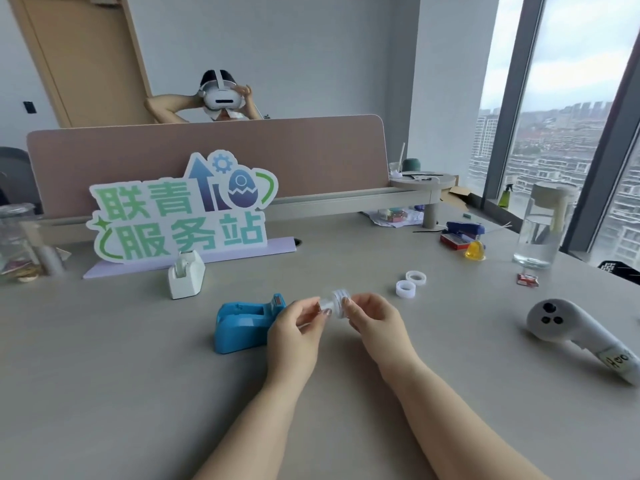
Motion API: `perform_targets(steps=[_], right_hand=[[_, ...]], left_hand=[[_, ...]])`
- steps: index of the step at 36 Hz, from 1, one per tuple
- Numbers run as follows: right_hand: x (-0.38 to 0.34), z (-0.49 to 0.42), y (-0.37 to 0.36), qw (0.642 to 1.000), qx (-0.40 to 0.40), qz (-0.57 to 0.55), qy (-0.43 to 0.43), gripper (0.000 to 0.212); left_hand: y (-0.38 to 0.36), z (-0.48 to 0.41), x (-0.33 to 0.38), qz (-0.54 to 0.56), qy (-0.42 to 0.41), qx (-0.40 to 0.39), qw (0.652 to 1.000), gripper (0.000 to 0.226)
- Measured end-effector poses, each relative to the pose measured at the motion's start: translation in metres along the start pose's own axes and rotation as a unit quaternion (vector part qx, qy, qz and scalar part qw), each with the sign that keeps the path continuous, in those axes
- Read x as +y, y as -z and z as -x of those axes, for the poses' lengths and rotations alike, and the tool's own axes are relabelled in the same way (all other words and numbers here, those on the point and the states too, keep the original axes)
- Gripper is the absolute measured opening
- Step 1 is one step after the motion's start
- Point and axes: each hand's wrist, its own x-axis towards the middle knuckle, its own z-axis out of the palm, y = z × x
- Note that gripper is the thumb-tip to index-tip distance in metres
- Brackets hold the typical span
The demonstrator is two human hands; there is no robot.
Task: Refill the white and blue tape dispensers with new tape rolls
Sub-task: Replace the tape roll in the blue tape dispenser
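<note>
A blue tape dispenser (pixel 242 323) stands on the grey table (pixel 121 375) just left of my hands. The white tape dispenser (pixel 186 277) stands behind it, near the sign. Between both hands, above the table, I hold a clear tape roll (pixel 336 303) with a spool piece in it. My left hand (pixel 298 336) pinches its left end with thumb and fingers. My right hand (pixel 370 320) grips its right side. Two more clear tape rolls (pixel 410 284) lie on the table behind my right hand.
A green-lettered sign (pixel 180 216) stands at the back. To the right are a white controller (pixel 575 332), a glass water bottle (pixel 542 226), a yellow jelly cup (pixel 474 252), a blue stapler (pixel 464 228) and a small red packet (pixel 527 279). A person wearing a headset sits behind the divider.
</note>
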Motion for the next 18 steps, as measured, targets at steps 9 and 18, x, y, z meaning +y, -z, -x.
perform_targets(steps=[9,18], right_hand=[[0.0015,0.0010,-0.0011,1.000,-0.016,-0.013,0.000,0.011],[0.0013,0.0016,-0.0010,0.999,-0.039,-0.001,0.017,0.019]], left_hand=[[-0.0010,-0.0009,0.0013,0.013,-0.007,-0.010,1.000,0.019],[-0.0016,-0.0014,0.0013,0.031,0.000,-0.026,0.999,0.019]])
